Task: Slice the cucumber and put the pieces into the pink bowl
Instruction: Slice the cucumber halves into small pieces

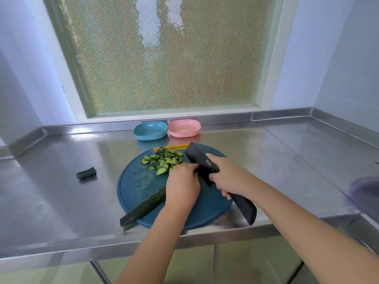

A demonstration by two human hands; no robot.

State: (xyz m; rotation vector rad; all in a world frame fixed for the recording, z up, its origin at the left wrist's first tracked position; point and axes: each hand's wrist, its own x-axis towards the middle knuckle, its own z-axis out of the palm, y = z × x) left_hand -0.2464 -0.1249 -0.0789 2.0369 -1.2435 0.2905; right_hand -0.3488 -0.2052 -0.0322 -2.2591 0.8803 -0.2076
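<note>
Pinning the cucumber [143, 206], curled left fingers [184, 168] sit beside the knife [200, 158] gripped by right fingers [214, 159].

On the cutting board [139, 181], the left hand [182, 181] is covering the far end of the cucumber [143, 206], hiding its cut face and the fingertips curling down onto it. The right hand [227, 175] is wrapping the knife [199, 158] where blade meets handle, concealing that joint, and the blade's cutting edge is disappearing behind the left hand. Behind the board, the slices [164, 160] and the blade are masking most of a yellow thing [174, 147]. The blade's label [208, 161] is showing too small to read. Right of the board, a blurred purple shape [367, 193] is running off the frame's edge.
</note>
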